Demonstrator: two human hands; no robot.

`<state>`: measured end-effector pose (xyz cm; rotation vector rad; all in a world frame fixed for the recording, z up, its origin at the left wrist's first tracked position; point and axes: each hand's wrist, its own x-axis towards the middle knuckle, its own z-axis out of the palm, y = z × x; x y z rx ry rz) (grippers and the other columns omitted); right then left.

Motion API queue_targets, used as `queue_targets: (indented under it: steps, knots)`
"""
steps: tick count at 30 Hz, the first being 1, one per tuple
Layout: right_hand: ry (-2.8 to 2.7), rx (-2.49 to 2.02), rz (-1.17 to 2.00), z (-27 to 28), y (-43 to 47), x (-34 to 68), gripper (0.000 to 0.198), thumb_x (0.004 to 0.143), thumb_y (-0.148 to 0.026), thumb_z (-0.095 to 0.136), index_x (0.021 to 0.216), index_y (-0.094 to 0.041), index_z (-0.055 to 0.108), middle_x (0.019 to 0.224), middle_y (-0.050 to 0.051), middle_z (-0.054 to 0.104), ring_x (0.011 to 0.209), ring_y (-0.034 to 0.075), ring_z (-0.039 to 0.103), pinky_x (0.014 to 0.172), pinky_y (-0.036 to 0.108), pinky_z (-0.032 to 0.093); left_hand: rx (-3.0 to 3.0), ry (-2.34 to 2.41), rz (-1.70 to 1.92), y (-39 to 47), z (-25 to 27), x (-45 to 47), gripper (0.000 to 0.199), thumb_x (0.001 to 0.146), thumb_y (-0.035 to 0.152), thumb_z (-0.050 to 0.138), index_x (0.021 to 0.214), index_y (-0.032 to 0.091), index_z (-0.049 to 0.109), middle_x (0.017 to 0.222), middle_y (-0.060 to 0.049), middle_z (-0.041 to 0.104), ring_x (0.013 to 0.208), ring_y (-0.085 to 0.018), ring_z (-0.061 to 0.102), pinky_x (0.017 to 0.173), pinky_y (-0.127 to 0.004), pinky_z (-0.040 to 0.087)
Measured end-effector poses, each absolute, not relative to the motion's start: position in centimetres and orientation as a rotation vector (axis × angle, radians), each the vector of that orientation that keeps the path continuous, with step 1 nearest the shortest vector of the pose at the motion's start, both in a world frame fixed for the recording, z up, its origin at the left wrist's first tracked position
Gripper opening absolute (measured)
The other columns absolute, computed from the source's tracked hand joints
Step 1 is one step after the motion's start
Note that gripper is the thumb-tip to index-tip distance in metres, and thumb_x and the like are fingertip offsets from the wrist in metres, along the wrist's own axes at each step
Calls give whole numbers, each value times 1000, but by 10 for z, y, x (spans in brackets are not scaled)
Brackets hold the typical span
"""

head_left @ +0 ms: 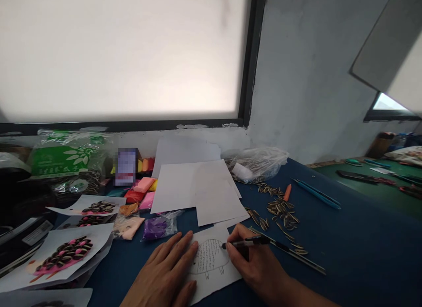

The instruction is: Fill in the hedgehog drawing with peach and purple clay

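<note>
"One blue surface [359, 258] carries the lot. What is at its near side?"

"Two hands. Left hand [163, 269]: palm down, fingers stretched out over the left side of a sheet [211, 286], gripping nothing. Right hand [255, 261]: at the sheet's right edge, fingers closed round a pen [245, 242]."

"Location of the sheet?"

"Between the hands, flat on the surface, under the left fingertips."

"The drawing [209, 256] on it?"

"A rounded outline on short legs, longer side to side. Left fingertips sit at its left end; the right hand is nearer its right end."

"Alignment of the pen?"

"Long axis almost side to side, rear end right, tip pointing left. The tip stands at the outline's upper right; short strokes fill the part left of it."

"Tip touching?"

"Appears so; contact cannot be confirmed from this view."
</note>
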<state>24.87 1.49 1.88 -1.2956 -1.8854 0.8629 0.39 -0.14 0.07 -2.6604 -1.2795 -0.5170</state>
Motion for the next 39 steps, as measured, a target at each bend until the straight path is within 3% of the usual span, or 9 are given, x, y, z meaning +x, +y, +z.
queue_targets:
  steps: [18, 23, 28, 39]
  knots:
    - [-1800, -1266, 938, 21, 12, 251, 16, 94, -29, 47, 80, -23, 46, 63, -5, 44, 55, 13, 42, 50, 24, 32, -2630, -1191, -500, 5, -7, -1, 49, 102, 49, 38, 146, 29, 46, 149, -1, 47, 129, -30, 55, 97, -41, 56]
    - [-1804, -1218, 1035, 14, 11, 250, 14, 94, -30, 47, 83, -22, 46, 65, -4, 48, 54, 13, 48, 51, 24, 36, -2607, -1365, -495, 3, -13, 2, 48, 105, 50, 30, 149, 34, 39, 152, 4, 43, 134, -27, 50, 103, -43, 51]
    - [-1825, -1206, 983, 16, 12, 248, 18, 92, -35, 48, 80, -22, 47, 64, -3, 47, 53, 13, 45, 50, 25, 36, -2676, -1205, -478, 12, -21, -6, 52, 102, 49, 38, 152, 39, 28, 153, 3, 42, 132, -33, 51, 95, -45, 56]
    - [-1882, -1195, 1010, 19, 9, 246, 18, 92, -35, 47, 80, -21, 47, 65, -2, 49, 55, 14, 43, 51, 26, 34, -2691, -1134, -432, 16, -28, -12, 62, 99, 49, 39, 156, 35, 19, 156, -3, 35, 131, -38, 50, 90, -51, 58]
